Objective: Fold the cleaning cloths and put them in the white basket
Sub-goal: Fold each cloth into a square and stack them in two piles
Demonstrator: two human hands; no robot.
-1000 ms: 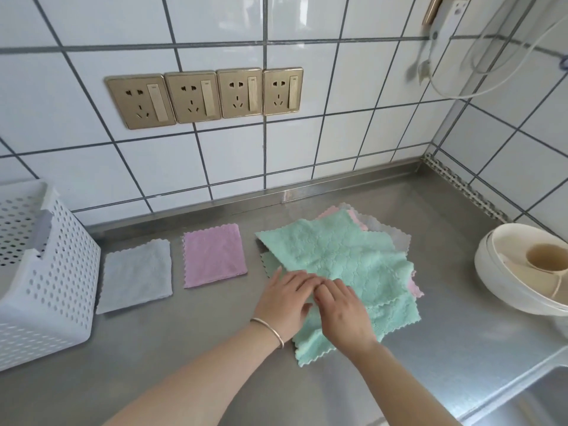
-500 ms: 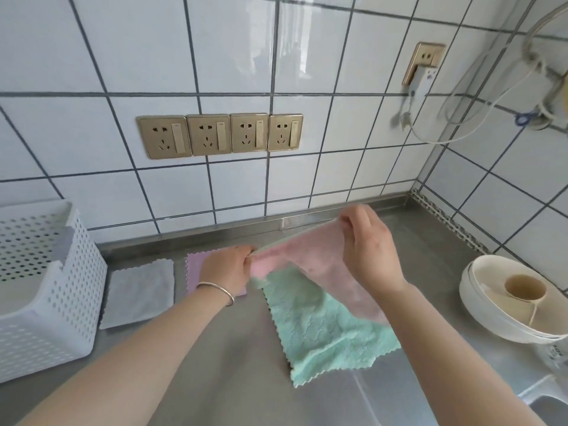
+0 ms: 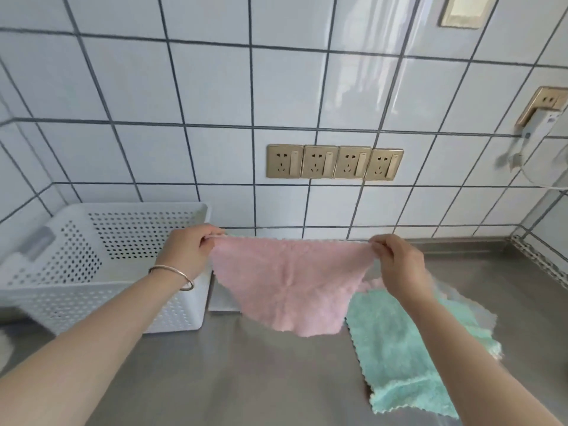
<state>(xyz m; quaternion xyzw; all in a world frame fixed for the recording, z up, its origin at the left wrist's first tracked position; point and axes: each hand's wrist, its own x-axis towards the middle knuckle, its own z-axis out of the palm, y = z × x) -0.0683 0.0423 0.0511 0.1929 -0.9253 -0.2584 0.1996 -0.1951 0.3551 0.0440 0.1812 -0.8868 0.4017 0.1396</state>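
Your near surface point(image 3: 246, 379) is bare steel, free to pass. Left: white basket point(image 3: 101, 272) blocks, open top reachable. Right: green cloth point(image 3: 399, 348) lies flat, low obstacle. Pink cloth point(image 3: 289, 284) hangs between your hands, screening the back strip by the wall.

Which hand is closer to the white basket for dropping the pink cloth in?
The left hand: it pinches the pink cloth right beside the white basket, while the right hand is farther away.
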